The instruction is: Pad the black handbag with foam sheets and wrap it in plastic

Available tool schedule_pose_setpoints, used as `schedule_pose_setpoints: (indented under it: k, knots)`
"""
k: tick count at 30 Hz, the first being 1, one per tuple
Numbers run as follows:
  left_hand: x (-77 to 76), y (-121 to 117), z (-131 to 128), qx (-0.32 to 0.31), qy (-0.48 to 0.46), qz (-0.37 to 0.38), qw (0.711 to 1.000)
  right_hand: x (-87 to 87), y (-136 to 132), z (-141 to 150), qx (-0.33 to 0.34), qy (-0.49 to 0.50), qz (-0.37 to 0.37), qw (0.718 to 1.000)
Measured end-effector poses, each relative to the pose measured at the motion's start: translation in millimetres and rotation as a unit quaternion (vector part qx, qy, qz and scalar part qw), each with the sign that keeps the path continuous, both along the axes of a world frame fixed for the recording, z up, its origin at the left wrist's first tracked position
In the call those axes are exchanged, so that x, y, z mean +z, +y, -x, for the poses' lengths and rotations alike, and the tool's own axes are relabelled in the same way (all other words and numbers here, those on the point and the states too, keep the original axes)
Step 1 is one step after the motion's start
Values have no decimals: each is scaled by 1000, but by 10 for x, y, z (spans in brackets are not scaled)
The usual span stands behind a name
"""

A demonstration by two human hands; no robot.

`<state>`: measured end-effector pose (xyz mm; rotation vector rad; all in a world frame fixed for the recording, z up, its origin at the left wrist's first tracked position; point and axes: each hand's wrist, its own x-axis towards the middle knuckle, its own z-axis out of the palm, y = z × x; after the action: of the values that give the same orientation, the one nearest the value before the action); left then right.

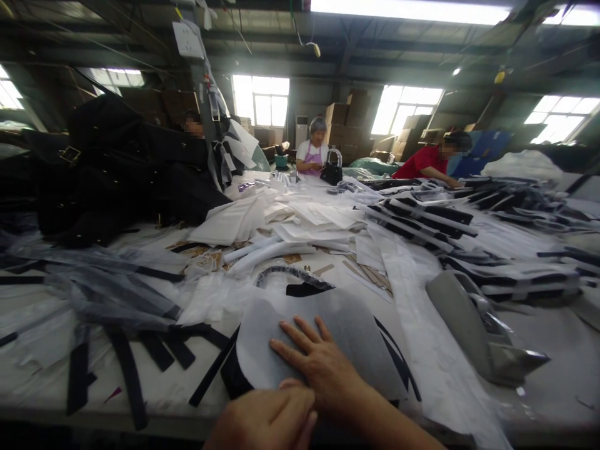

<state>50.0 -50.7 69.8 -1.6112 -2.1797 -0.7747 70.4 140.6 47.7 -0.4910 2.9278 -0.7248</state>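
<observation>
A black bag [230, 379] lies at the near edge of the table, mostly covered by a grey-white wrapping sheet [349, 328]. Its braided handle [290, 272] sticks out at the far side. My right hand [319, 361] lies flat on the sheet with its fingers spread, pressing it onto the bag. My left hand [266, 417] sits just below it at the sheet's near edge. Its fingers are curled and its thumb is tucked in, and what they pinch is hidden.
Black straps in clear plastic [117, 294] lie to the left, and black bags [107, 169] are heaped at the back left. White sheets and pouches [300, 219] fill the middle, wrapped black straps [431, 219] the right. A grey folded piece [469, 322] lies near right. Three people work at the far side.
</observation>
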Motion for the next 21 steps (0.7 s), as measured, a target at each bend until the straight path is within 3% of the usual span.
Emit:
schedule_pose_setpoints:
  k: [3,7,11,13,17,21]
  knots:
    - [83,274,271,47,-39,4,998,-23,-28,-10,-3,35,21,999]
    - [-238,429,504,100,-47,50,993,12,33,3,-30,64,122,990]
    - [-439,279,490,90,29,99,991,25,244,17,-135,119,253,951]
    - [-424,211,470,85,68,129,986,46,334,-12,-147,158,224,951]
    - [-325,211,499,73,107,184,974,152,394,-137,-37,160,82,983]
    - [-235,292,547,57,123,191,972,158,406,-242,-40,133,2,990]
